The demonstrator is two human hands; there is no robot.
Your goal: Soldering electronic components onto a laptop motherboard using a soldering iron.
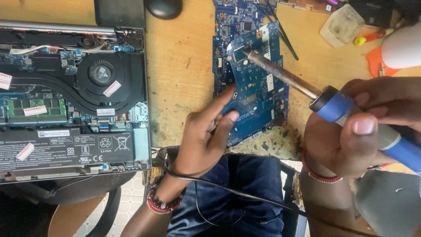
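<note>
A blue circuit board [258, 94] lies tilted on a larger blue board [230, 26] on the wooden table [180, 66]. My left hand [204, 136] rests on the table with its fingers pressing the tilted board's lower left edge. My right hand [368, 123] grips a soldering iron by its blue handle [335, 105]. The iron's metal shaft [285, 77] slants up to the left, and its tip [246, 52] touches the upper part of the tilted board.
An opened laptop [72, 96] with fan, memory and battery showing fills the left side. A black mouse [163, 8] sits at the top. A clear container [342, 24], a screwdriver [370, 37] and an orange object [378, 61] lie at the top right. A black cable [228, 188] crosses my lap.
</note>
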